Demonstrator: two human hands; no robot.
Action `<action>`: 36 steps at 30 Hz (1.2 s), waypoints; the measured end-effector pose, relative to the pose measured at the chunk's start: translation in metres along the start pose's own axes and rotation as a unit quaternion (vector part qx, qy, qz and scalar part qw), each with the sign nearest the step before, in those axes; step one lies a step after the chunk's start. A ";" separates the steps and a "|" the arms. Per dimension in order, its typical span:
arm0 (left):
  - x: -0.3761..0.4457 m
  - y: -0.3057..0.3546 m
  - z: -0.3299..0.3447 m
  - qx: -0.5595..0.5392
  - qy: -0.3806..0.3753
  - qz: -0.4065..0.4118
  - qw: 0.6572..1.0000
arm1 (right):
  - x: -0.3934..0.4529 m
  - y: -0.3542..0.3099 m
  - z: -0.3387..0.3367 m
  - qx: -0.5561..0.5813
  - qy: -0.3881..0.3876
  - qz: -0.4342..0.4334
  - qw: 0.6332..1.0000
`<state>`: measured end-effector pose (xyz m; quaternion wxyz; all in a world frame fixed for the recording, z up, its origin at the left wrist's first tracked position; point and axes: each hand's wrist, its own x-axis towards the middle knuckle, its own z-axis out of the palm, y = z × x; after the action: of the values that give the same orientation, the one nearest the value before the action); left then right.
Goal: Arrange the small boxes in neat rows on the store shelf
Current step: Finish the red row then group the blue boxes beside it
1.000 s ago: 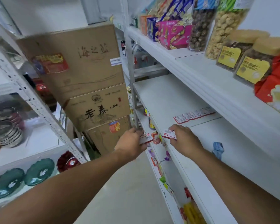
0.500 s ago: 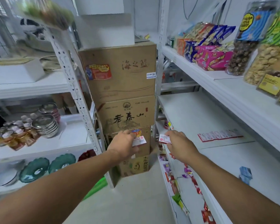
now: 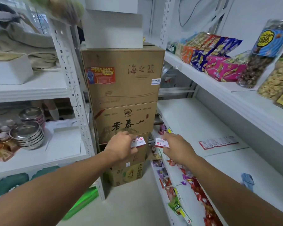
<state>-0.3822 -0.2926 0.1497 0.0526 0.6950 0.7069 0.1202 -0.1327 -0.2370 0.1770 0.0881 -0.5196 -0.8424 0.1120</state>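
Note:
My left hand [image 3: 121,147] grips a small red-and-white box [image 3: 138,141] in front of the stacked cartons. My right hand [image 3: 176,148] pinches a second small red-and-white box [image 3: 162,142] just left of the white store shelf [image 3: 194,121]. The two boxes are held a short way apart, both off the shelf. A neat row of several matching small boxes [image 3: 218,142] lies flat on that shelf, to the right of my right hand.
Brown cartons [image 3: 122,79] are stacked at the aisle's end. The upper right shelf holds snack boxes [image 3: 219,67] and nut jars [image 3: 278,79]. A blue packet [image 3: 247,179] lies on the shelf nearer me. Metal bowls [image 3: 29,134] and bottles sit on the left rack. Sweets fill lower right shelves.
My view has swung up and left towards the cartons. Both hands, each still holding a box, have drawn back from the shelf edge into the aisle.

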 end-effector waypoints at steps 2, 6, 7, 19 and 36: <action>0.006 -0.009 -0.001 -0.001 -0.005 0.010 1.000 | 0.005 -0.003 0.004 -0.005 0.003 0.003 1.000; 0.020 -0.021 -0.004 -0.001 -0.014 0.027 1.000 | 0.017 -0.003 0.011 -0.001 0.002 0.028 1.000; 0.024 -0.023 -0.004 0.004 -0.015 0.032 0.999 | 0.021 -0.002 0.012 -0.003 0.003 0.031 0.999; 0.095 -0.026 0.002 0.073 -0.032 0.039 0.996 | 0.097 0.033 0.010 -0.002 0.009 0.034 0.999; 0.230 0.065 0.063 0.066 -0.089 0.122 0.986 | 0.124 0.170 0.034 0.029 0.029 0.170 0.985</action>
<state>-0.3108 -0.0578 0.1263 0.0538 0.7857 0.6161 0.0164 -0.0509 -0.0555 0.1011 0.1071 -0.6556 -0.7353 0.1346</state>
